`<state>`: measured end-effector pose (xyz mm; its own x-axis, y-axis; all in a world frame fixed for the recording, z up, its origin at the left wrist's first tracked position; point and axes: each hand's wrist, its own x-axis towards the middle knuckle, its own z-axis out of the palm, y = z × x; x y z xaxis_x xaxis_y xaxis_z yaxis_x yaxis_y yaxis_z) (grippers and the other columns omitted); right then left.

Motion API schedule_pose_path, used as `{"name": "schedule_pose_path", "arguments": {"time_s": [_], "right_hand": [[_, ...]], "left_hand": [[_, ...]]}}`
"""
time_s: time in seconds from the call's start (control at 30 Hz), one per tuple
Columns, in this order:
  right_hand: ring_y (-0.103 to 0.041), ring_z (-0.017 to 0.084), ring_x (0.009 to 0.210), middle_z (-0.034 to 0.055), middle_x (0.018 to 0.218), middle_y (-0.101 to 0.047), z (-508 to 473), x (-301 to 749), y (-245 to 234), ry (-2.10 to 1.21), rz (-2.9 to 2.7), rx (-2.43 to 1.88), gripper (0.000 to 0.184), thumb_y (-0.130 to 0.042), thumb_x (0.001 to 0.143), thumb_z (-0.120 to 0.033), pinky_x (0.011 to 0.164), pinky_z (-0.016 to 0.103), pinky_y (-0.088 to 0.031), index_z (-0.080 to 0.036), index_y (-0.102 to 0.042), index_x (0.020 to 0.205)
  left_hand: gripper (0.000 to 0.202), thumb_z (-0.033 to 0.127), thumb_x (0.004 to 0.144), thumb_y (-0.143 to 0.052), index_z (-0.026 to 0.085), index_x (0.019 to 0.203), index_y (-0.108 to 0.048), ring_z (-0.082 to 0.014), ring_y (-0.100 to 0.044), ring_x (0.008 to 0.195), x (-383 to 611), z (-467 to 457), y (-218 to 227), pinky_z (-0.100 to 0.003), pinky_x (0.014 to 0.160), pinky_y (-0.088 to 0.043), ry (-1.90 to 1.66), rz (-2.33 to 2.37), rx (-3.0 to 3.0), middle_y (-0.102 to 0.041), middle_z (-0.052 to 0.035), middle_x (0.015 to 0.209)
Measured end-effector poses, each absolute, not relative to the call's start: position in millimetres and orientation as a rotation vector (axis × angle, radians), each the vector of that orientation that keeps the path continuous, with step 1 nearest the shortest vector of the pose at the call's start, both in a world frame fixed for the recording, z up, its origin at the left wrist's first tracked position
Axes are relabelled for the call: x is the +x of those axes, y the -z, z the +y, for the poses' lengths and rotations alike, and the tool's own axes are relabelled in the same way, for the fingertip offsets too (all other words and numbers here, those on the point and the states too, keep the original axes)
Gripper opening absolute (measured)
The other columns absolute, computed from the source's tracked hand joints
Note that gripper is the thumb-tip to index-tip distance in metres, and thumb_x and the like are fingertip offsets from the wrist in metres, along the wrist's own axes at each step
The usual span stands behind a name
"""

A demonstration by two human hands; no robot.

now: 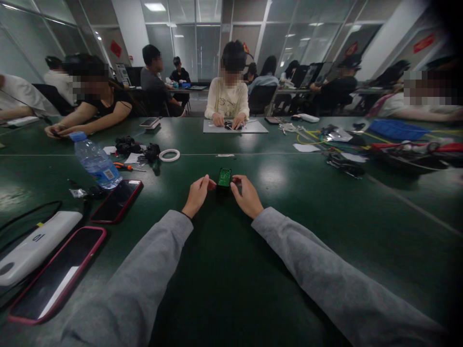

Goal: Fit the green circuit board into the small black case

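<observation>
A small green circuit board in a black casing is in front of me, between my two hands, its green face showing. My left hand has its fingertips at the left edge of the casing, with the thumb on top. On the opposite side, my right hand grips the right edge, thumb near and fingers behind. Whether the casing rests on the table or is raised slightly, I cannot tell. Grey sleeves cover both forearms.
Left are a water bottle, two phones, a white power bank, an orange screwdriver, a white tape ring and black cables. Cables and a blue tray lie right. A co-worker sits opposite at a grey mat.
</observation>
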<state>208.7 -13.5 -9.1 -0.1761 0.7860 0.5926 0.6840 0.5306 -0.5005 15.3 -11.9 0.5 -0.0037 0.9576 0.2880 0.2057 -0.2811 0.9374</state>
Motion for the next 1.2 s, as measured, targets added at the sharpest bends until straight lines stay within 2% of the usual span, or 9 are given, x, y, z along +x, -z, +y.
{"name": "schedule_pose_path", "arguments": {"time_s": [0.2,0.33,0.47,0.77,0.9,1.07,1.2], "right_hand": [[-0.056,0.025,0.108,0.0121,0.118,-0.055,-19,205,7,-0.248,-2.003,-1.165,0.052,-0.051,0.088,-0.052,0.092,0.044,-0.047,-0.018,-0.042,0.127],[-0.053,0.028,0.112,0.0152,0.125,-0.052,-20,204,7,-0.141,-2.094,-1.199,0.069,-0.059,0.080,-0.056,0.093,0.047,-0.046,-0.015,-0.039,0.133],[-0.049,0.032,0.118,0.0189,0.129,-0.048,-17,204,10,-0.042,-2.106,-1.293,0.082,-0.061,0.076,-0.061,0.096,0.050,-0.043,-0.011,-0.037,0.136],[-0.047,0.032,0.119,0.0172,0.130,-0.047,-12,204,14,-0.035,-2.137,-1.339,0.074,-0.059,0.076,-0.063,0.094,0.051,-0.043,-0.015,-0.047,0.130],[-0.049,0.031,0.116,0.0158,0.127,-0.050,-8,205,17,-0.076,-2.112,-1.360,0.066,-0.058,0.078,-0.060,0.092,0.051,-0.045,-0.017,-0.051,0.127],[-0.049,0.030,0.115,0.0161,0.126,-0.050,-7,207,19,-0.068,-2.108,-1.367,0.057,-0.056,0.081,-0.052,0.092,0.049,-0.045,-0.015,-0.052,0.125],[-0.048,0.032,0.115,0.0161,0.128,-0.048,-6,205,19,-0.047,-2.105,-1.375,0.065,-0.061,0.077,-0.056,0.091,0.051,-0.044,-0.017,-0.050,0.128]], "left_hand": [[0.049,0.053,0.090,-0.036,0.016,0.076,-0.066,-0.0165,-0.063,0.071,15,-12,-1,-0.030,0.072,-0.047,-1.296,1.187,1.553,-0.068,-0.0062,0.075],[0.051,0.054,0.090,-0.035,0.016,0.075,-0.066,-0.0166,-0.064,0.069,16,-10,2,-0.030,0.072,-0.047,-1.254,1.178,1.573,-0.068,-0.0054,0.070],[0.048,0.054,0.089,-0.038,0.016,0.076,-0.065,-0.0170,-0.065,0.069,16,-10,3,-0.030,0.071,-0.048,-1.252,1.165,1.594,-0.068,-0.0050,0.071],[0.047,0.051,0.089,-0.039,0.019,0.072,-0.068,-0.0180,-0.065,0.074,18,-11,2,-0.031,0.077,-0.047,-1.108,1.229,1.780,-0.070,-0.0045,0.075],[0.045,0.050,0.089,-0.038,0.020,0.078,-0.070,-0.0186,-0.065,0.078,17,-12,2,-0.031,0.080,-0.047,-1.098,1.217,1.803,-0.071,-0.0042,0.079],[0.047,0.050,0.090,-0.037,0.018,0.080,-0.069,-0.0177,-0.066,0.074,17,-11,5,-0.031,0.078,-0.048,-1.127,1.168,1.755,-0.071,-0.0052,0.077],[0.047,0.049,0.090,-0.037,0.017,0.078,-0.068,-0.0177,-0.065,0.075,17,-10,7,-0.031,0.076,-0.048,-1.152,1.200,1.777,-0.070,-0.0055,0.078]]}}
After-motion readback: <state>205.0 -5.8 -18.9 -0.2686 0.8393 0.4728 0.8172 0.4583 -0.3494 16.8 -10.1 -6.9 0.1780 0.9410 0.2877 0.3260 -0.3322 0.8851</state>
